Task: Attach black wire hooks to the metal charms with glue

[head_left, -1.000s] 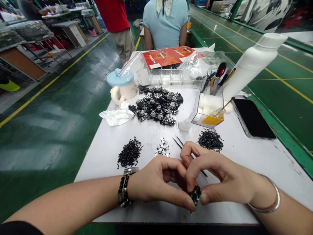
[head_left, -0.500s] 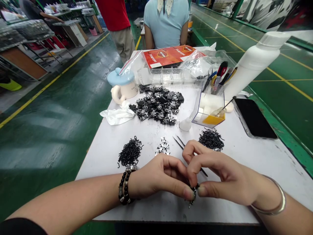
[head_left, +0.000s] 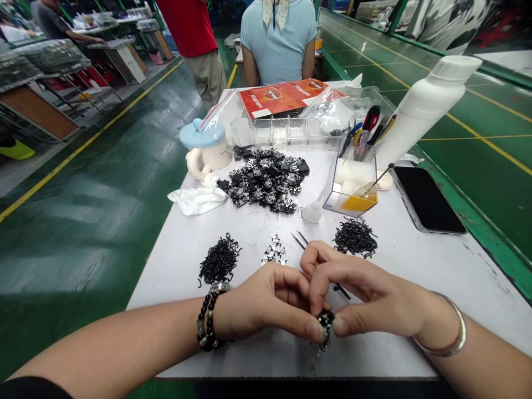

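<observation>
Over the near edge of the white table, my left hand and my right hand meet thumb to thumb. Both pinch one small black and silver metal part between their fingertips. Just beyond my hands lie black tweezers, a few silver clips, and two heaps of small black hooks: the left heap and the right heap. A large pile of black and silver parts lies further back.
A blue-lidded mug, a crumpled tissue, a clear tool box, a white bottle, a black phone and an orange carton crowd the far table. Two people stand beyond it.
My hands have stayed together on the small part, turning it slightly between the fingertips. The view shifted a little; nothing on the table moved.
</observation>
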Action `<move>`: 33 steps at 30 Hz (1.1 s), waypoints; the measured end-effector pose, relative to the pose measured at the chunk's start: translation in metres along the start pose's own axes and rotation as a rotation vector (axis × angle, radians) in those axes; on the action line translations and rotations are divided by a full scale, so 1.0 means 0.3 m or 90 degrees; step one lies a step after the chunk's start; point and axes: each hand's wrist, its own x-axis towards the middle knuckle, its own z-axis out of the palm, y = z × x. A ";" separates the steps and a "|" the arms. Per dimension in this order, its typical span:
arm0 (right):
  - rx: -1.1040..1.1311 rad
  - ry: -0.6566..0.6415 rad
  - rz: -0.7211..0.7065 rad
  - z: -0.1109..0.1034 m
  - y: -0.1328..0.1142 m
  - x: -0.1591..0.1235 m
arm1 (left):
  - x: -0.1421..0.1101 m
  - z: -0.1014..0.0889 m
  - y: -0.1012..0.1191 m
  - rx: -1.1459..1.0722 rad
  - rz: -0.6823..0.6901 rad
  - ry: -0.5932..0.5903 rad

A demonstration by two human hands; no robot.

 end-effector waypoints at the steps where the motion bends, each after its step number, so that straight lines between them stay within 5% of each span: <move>1: 0.007 0.008 -0.006 0.000 0.007 0.001 | 0.000 0.000 -0.002 -0.009 0.008 -0.003; 8: -0.003 0.065 -0.057 0.016 0.003 0.010 | 0.002 0.002 -0.021 -0.131 0.056 -0.077; 13: -0.280 0.183 -0.060 -0.044 -0.061 -0.092 | -0.004 0.002 -0.020 -0.202 0.067 -0.139; 16: -0.528 0.342 0.029 -0.117 -0.037 -0.201 | 0.000 -0.002 -0.017 -0.209 0.077 -0.131; 19: -0.661 0.351 0.188 -0.175 0.030 -0.285 | 0.006 -0.004 -0.013 -0.202 0.076 -0.115; 25: -0.705 0.464 0.264 -0.234 0.095 -0.284 | 0.008 -0.007 -0.017 -0.176 0.082 -0.093; 33: -0.697 0.420 0.225 -0.290 0.111 -0.224 | 0.013 -0.009 -0.022 -0.165 0.082 -0.094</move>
